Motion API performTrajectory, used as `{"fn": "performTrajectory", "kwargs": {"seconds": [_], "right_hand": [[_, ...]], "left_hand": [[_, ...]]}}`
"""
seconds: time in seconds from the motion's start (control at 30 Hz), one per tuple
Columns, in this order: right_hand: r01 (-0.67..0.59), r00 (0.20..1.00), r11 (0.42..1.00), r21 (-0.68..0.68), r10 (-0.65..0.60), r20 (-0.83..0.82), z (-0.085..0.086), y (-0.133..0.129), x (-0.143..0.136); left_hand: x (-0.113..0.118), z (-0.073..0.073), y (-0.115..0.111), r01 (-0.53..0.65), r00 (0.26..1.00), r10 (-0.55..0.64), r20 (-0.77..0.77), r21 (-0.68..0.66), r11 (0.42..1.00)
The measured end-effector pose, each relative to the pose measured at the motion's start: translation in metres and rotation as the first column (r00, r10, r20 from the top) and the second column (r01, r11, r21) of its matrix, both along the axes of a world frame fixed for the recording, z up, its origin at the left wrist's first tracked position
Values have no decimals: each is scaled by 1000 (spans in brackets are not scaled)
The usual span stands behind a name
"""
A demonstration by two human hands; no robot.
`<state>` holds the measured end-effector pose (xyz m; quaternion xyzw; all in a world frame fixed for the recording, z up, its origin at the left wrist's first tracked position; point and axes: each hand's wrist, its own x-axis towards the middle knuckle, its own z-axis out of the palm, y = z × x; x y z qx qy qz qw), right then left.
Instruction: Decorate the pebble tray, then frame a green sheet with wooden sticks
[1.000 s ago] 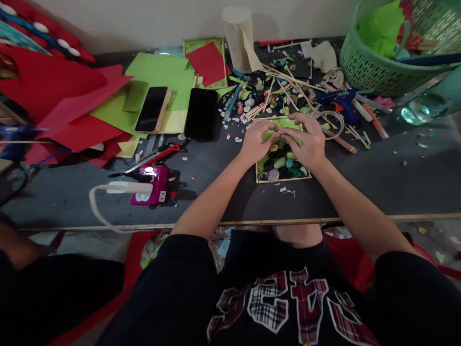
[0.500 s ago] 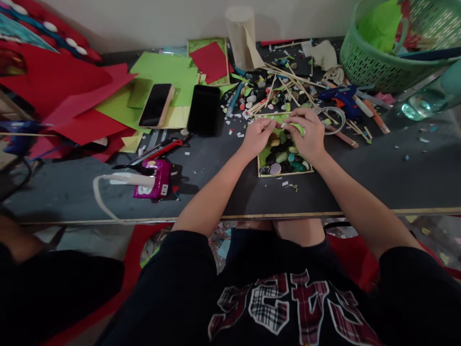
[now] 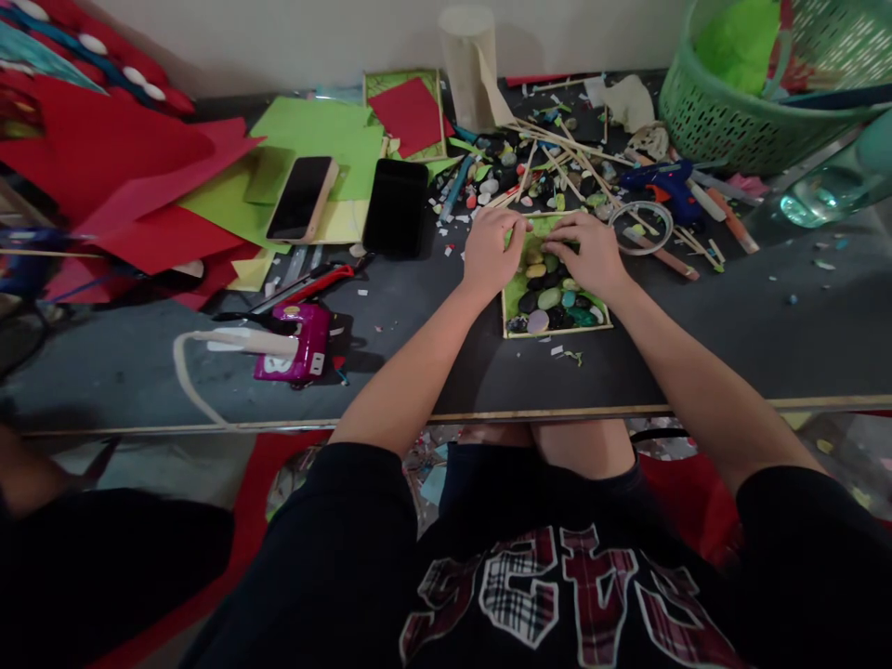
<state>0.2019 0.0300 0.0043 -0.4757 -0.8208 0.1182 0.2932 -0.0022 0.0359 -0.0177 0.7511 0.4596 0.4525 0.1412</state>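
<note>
On the dark desk, between the two forearms, a shallow framed tray is set close in front of the body, presumably so that both hands can be brought over it comfortably. Smooth stones are spread across its green base, packed most closely along the near side; the far part is partly hidden by the hands.

The left hand is placed at the tray's far left corner with its fingers curled, perhaps to steady the frame; whether anything is gripped cannot be told. The right hand is reached over the far right part, its thumb and fingers bent toward the stones, as would suit fine placing; whether a small piece is pinched there cannot be made out.

Just to the right, a roll of tape is laid flat, with a blue glue gun beyond it, seemingly within easy reach. Two phones are lain well to the left, apart from the tray.
</note>
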Motion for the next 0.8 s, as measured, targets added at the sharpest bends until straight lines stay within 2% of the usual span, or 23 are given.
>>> {"fn": "performTrajectory", "kwargs": {"seconds": [0.17,0.43,0.57,0.7,0.8], "right_hand": [[12,1000,1000,-20,-12,-13,-4,2,2],[-12,1000,1000,11,11,20,-1,1,4],[-62,994,995,79,55,91,6,-4,6],[-105,988,990,92,93,125,16,-7,13],[11,994,992,122,-24,103,29,-7,22]], "left_hand": [[1,-1,3,19,1000,-19,-14,-21,1000],[-1,-1,4,1,1000,-1,-5,-40,999],[-3,-1,3,-4,999,2,-44,-46,999],[-3,1,1,69,990,-67,-126,7,998],[0,2,-2,146,968,-138,-210,24,989]]}}
